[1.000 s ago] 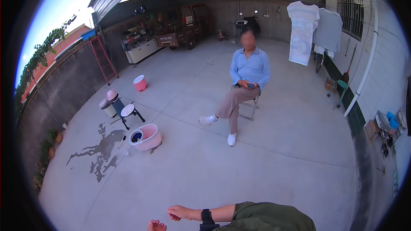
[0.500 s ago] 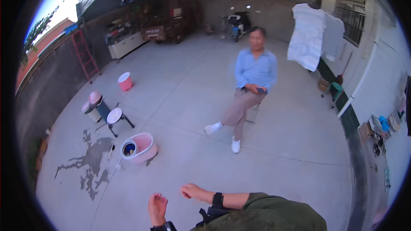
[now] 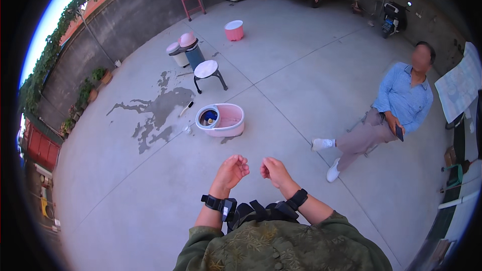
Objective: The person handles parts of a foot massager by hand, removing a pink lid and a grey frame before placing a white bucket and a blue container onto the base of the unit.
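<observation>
My left hand [image 3: 232, 173] is raised in front of my body, its fingers curled loosely inward with nothing visible in them. Facing it across a small gap, my right hand [image 3: 276, 171] has its fingers folded in and also appears to hold nothing. Both wrists wear black bands. The nearest thing ahead of my hands is a pink oval mop bucket [image 3: 232, 129], apart from them on the concrete floor. A round spinner basket [image 3: 209, 116] with a dark blue inside sits in its left end.
Left of the bucket lie a brush [image 3: 186, 109] and a wet patch [image 3: 163, 110]. Beyond stand a white-topped stool [image 3: 206, 69], bins [image 3: 195, 56] and a pink tub [image 3: 234, 30]. A seated person [image 3: 404, 95] at right holds a phone, legs stretched toward the middle.
My view has swung left, so the bucket and stool sit nearer the centre and the seated person farther right. My hands now face each other, and the left fingers are more curled.
</observation>
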`<move>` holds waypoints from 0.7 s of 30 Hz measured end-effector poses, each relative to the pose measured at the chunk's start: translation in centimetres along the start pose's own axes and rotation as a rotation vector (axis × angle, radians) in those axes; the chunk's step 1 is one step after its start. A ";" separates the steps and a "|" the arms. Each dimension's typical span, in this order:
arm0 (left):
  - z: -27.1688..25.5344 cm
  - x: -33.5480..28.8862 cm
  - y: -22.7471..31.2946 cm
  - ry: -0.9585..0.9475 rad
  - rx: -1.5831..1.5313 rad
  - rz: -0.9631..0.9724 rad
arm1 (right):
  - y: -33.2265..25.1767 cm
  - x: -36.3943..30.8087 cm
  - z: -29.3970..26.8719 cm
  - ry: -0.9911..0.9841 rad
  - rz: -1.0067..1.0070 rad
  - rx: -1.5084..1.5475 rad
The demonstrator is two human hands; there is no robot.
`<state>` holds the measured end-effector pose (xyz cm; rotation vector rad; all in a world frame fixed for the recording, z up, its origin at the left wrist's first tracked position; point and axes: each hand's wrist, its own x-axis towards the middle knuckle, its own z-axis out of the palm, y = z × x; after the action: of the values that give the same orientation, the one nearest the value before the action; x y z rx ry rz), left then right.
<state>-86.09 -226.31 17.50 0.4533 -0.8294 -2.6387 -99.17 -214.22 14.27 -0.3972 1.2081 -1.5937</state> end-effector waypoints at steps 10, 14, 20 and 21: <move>-2.2 12.5 3.2 -0.244 -0.167 -0.127 | -4.4 9.3 -2.5 0.069 0.028 0.184; -1.3 16.6 7.0 -0.230 -0.265 -0.163 | -6.5 13.8 -2.1 0.088 0.005 0.222; -2.5 21.5 11.1 -0.238 -0.339 -0.195 | -8.3 18.6 -1.5 0.083 0.076 0.145; -3.0 22.0 11.3 -0.251 -0.345 -0.202 | -8.5 18.7 -1.5 0.095 0.084 0.139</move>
<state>-102.04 -245.46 17.52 0.1212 -0.3932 -2.9889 -112.15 -230.16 15.04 -0.1808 1.1618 -1.6279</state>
